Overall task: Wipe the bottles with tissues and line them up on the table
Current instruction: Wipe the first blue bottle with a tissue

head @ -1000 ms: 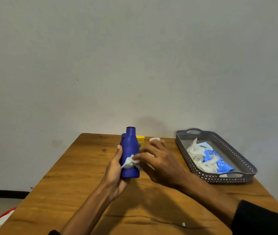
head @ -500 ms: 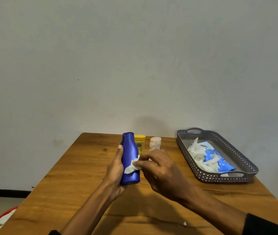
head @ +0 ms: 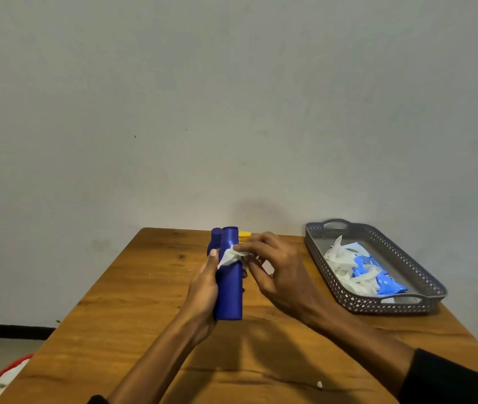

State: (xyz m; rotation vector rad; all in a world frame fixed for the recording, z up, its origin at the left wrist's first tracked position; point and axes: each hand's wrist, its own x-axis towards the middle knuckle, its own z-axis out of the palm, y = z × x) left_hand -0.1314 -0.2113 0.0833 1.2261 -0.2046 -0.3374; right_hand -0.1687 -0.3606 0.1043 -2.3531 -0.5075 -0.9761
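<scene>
My left hand [head: 203, 290] was wrapped round the lower body of the blue bottle [head: 229, 284], thumb lying up its left side, holding it upright and clear enough of the bench [head: 133, 301] that I could get at its whole surface. My right hand [head: 272, 272] pinched a crumpled white tissue [head: 230, 256] between thumb and fingertips and pressed it against the bottle's upper part, just under the neck; the other fingers were loosely curled behind. I judged I was in the middle of wiping this bottle, with the lower body left to do, and I gripped low so the tissue had free run over the top.

Just behind the held bottle, at the far edge of the bench, stood a second blue bottle [head: 215, 239], only its cap and shoulder showing to the left. A yellow cap [head: 244, 234] peeped out just to the right of it, mostly hidden by my fingers. I took these for the row already begun, so the wiped bottle would go beside them.

To the right sat a grey perforated tray [head: 433, 290] holding a blue pack of tissues [head: 377, 275] with loose white ones [head: 339, 258] bunched on it, kept near my wiping hand for easy reach. A small white scrap [head: 319, 384] lay on the near bench. At the near left, off the bench, something red-rimmed [head: 10, 365] showed, too cropped to name.
</scene>
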